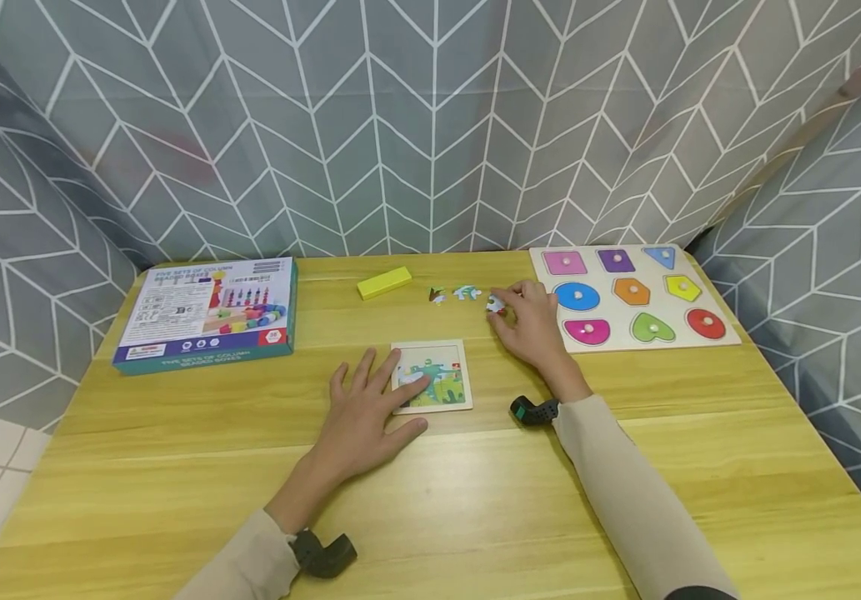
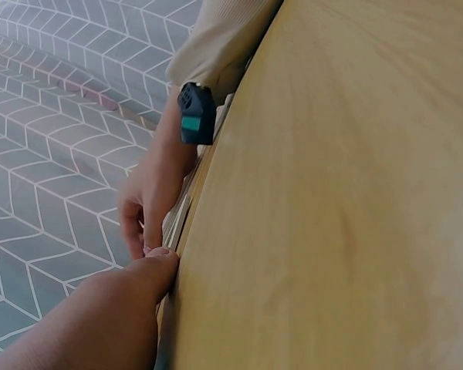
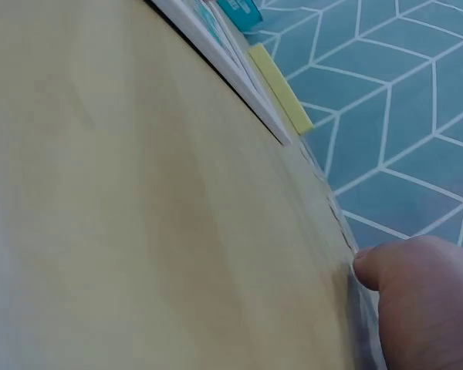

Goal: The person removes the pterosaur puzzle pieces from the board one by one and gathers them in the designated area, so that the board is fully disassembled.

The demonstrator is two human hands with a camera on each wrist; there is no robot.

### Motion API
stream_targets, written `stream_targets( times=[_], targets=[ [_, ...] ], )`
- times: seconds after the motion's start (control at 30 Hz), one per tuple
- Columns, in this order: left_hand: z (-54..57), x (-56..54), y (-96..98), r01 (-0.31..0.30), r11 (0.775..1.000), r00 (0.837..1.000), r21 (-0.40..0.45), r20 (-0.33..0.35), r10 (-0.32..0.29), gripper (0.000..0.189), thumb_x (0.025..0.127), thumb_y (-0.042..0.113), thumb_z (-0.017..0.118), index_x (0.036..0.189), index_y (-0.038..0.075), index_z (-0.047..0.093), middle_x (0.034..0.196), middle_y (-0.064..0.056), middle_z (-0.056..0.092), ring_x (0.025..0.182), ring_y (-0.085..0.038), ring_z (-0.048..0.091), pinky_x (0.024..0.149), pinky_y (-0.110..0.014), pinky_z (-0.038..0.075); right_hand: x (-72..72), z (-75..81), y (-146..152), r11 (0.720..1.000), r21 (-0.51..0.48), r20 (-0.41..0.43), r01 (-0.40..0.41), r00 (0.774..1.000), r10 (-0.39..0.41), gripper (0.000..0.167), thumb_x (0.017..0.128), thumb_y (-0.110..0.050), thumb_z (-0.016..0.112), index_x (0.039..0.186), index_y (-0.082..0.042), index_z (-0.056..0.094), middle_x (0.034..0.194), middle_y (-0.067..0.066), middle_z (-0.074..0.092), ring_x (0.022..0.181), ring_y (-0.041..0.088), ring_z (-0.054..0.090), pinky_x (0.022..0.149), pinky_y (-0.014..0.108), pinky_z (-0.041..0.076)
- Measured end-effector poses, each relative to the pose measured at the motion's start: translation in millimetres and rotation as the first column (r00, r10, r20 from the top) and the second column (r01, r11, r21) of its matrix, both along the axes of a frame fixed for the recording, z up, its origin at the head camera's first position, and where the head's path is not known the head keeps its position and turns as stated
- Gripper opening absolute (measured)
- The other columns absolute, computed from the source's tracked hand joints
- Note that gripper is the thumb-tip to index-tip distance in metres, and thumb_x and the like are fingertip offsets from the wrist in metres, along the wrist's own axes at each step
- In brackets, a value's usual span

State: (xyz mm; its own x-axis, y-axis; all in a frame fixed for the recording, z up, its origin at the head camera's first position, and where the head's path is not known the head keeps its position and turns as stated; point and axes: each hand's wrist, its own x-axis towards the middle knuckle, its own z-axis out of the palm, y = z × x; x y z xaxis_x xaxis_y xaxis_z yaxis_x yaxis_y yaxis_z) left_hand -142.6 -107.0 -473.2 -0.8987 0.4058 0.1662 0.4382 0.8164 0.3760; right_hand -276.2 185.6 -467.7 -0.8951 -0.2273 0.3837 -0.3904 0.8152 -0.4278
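Nearest to where the person sits, the left hand [image 1: 364,418] lies palm down with fingers spread, its index finger resting across a small puzzle tray [image 1: 430,350] and its thumb just beside the tray's near edge; it grips nothing. The tray sits flat, is nearly square and so presents no clear long axis; its near part carries a green picture, its far part is pale. Governing relation: the tray lies nearer the person than the right hand [image 1: 533,323] and to its left, well apart from it, so the left hand is the nearer one. The right hand, separate from the left, pinches a puzzle piece [image 1: 495,306] between thumb and fingers; the fingers cover too much of it to tell its long axis. Two loose pieces [image 1: 467,292] lie in a row to the left of that pinch. Beside the right hand is a pale shape board [image 1: 621,337] with knobbed coloured shapes. Farther left lie a yellow block [image 1: 384,283], set obliquely, and a box [image 1: 167,310] whose title reads "FIVE SETS OF COLUMN"; the second title line ends in "BOXES". Its smaller print is illegible from here, and I can make out no brand.
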Motion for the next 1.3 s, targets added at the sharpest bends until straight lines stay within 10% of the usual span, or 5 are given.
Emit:
stream_targets(
  times=[0.57,1.3],
  targets=[
    [0.4,0.1,7.5,0.019,1.000,1.000,-0.001,0.000,-0.019,0.057,0.096,0.062,0.056,0.149,0.045,0.049,0.168,-0.008,0.030,0.157,-0.043,0.018,0.117,-0.070,0.008,-25.6,14.0,30.5,0.994,-0.075,0.299,-0.080,0.949,0.099,0.038,0.093,-0.023,0.075,0.128,-0.009,0.071,0.118,0.013,0.061,0.107,0.030,0.042,0.088,0.046,0.021],
    [2.8,1.4,0.3,0.000,1.000,1.000,-0.013,-0.004,0.000,0.058,0.095,0.062,0.058,0.149,0.045,0.049,0.168,-0.007,0.031,0.156,-0.043,0.020,0.117,-0.071,0.009,-38.0,11.2,20.5,0.992,-0.117,0.303,-0.047,0.949,0.081,0.039,0.092,-0.020,0.075,0.129,-0.009,0.070,0.124,0.015,0.062,0.111,0.032,0.043,0.091,0.046,0.023]
  ],
)
